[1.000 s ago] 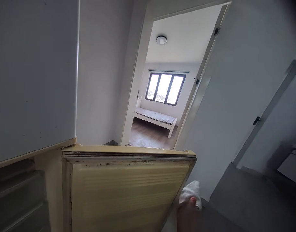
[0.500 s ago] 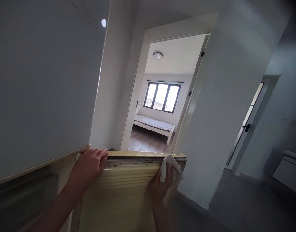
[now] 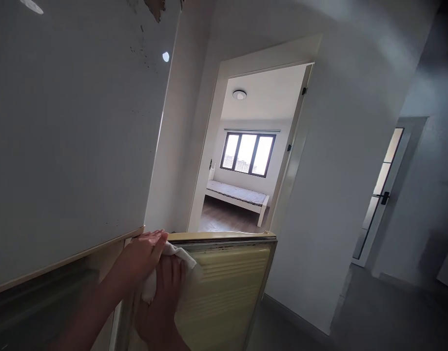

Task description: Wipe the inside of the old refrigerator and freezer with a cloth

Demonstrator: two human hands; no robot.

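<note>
An open refrigerator door (image 3: 227,287) stands in front of me, its yellowed ribbed inner side towards me and dark grime along the top seal. My left hand (image 3: 143,253) is closed over the door's top edge, at the end beside the cabinet. Just below it, my right hand (image 3: 164,297) presses a white cloth (image 3: 183,256) against the upper left corner of the inner side. Part of the cloth is hidden under the fingers.
The refrigerator's grey upper front (image 3: 73,126), with spots and a peeled patch, fills the left. Beyond the door, a doorway frame (image 3: 212,126) opens onto a room with a bed (image 3: 238,192) and a window (image 3: 247,153). A glazed door (image 3: 379,195) stands far right.
My right hand and the cloth have moved left along the door's top, from its right corner to beside my left hand. The left hand stays on the top edge. The view has shifted slightly.
</note>
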